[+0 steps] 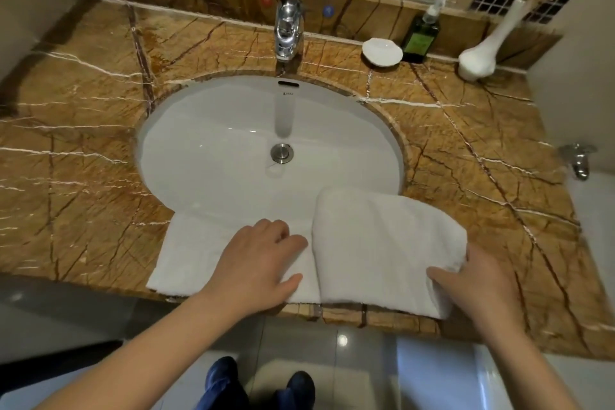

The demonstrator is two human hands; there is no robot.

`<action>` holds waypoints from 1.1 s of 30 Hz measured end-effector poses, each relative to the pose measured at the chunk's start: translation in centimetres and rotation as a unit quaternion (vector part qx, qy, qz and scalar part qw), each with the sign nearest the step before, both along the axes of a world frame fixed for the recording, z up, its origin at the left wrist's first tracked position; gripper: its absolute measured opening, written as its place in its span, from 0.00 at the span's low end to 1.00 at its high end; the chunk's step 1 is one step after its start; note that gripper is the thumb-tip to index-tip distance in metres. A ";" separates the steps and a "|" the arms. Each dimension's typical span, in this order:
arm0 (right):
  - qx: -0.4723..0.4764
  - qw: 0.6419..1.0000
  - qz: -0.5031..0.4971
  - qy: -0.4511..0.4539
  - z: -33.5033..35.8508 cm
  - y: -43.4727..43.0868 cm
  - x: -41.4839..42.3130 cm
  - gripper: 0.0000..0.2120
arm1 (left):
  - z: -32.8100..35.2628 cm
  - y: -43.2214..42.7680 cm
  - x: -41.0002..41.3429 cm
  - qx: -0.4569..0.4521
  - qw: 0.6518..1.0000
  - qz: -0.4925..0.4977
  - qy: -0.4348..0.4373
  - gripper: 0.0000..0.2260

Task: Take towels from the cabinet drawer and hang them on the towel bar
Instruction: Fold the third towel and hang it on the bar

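I see the white folded terry towel [382,243] on the brown marble counter's [83,160] front edge; my left hand [256,263] presses it flat, fingers spread, and my right hand [479,280] pinches its folded right end.

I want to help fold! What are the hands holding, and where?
The right hand grips the white towel at its folded right edge. The left hand just presses flat on its middle.
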State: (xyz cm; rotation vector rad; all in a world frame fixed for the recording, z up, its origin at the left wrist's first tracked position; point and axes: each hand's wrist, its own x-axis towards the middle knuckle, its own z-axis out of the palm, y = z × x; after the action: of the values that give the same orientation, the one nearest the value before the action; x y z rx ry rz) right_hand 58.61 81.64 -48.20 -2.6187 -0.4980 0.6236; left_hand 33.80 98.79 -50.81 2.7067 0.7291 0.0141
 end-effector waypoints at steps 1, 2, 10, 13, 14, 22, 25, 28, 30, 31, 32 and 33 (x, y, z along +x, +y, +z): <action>-0.018 1.000 0.000 0.004 -0.3 -0.1 0.0 0.21 | 0.1 -0.1 0.2 -0.004 1.000 -0.004 -0.005 0.20; -0.028 0.999 -0.012 0.010 -0.3 -0.2 -0.1 0.24 | 0.1 -0.3 0.5 -0.008 1.000 -0.014 -0.013 0.19; 0.119 0.965 0.202 -0.120 1.1 1.9 -5.7 0.25 | 0.1 -1.8 1.8 -0.042 0.995 -0.061 -0.066 0.23; 0.036 0.956 0.289 -0.038 -0.8 2.5 -8.2 0.27 | 0.0 -1.8 1.8 -0.038 0.994 -0.079 -0.059 0.18; -0.004 0.952 0.303 -0.047 -1.6 2.3 -8.5 0.27 | -0.1 -1.8 1.7 -0.031 0.994 -0.091 -0.049 0.17; -0.081 0.955 0.272 -0.086 -3.7 -1.2 -5.4 0.29 | -1.3 -1.6 1.3 0.030 0.993 -0.109 -0.024 0.20; -0.112 0.948 0.276 -0.109 -4.0 -2.8 -4.1 0.27 | -1.2 -1.6 0.9 0.043 0.994 -0.102 -0.015 0.21; -0.133 0.946 0.269 -0.121 -4.1 -4.5 -2.6 0.28 | -1.3 -1.6 0.0 0.069 0.992 -0.104 -0.022 0.17; -0.146 0.947 0.261 -0.120 -4.0 -5.4 -1.6 0.29 | -1.2 -1.4 -0.9 0.072 0.992 -0.102 -0.023 0.18; -0.153 0.945 0.262 -0.121 -3.9 -5.8 -1.2 0.30 | -1.2 -1.3 -1.4 0.072 0.992 -0.102 -0.019 0.19; -0.158 0.943 0.267 -0.122 -3.8 -6.0 -0.9 0.30 | -1.1 -1.3 -1.7 0.071 0.992 -0.100 -0.009 0.19; -0.159 0.941 0.273 -0.121 -3.7 -6.1 -0.7 0.29 | -0.9 -1.2 -1.9 0.070 0.993 -0.097 0.001 0.19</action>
State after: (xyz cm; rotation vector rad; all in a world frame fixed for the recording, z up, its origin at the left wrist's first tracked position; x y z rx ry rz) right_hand 57.90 75.49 -51.91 -2.8810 -1.3314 0.5798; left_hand 31.91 97.57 -51.70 2.9012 0.4777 0.0151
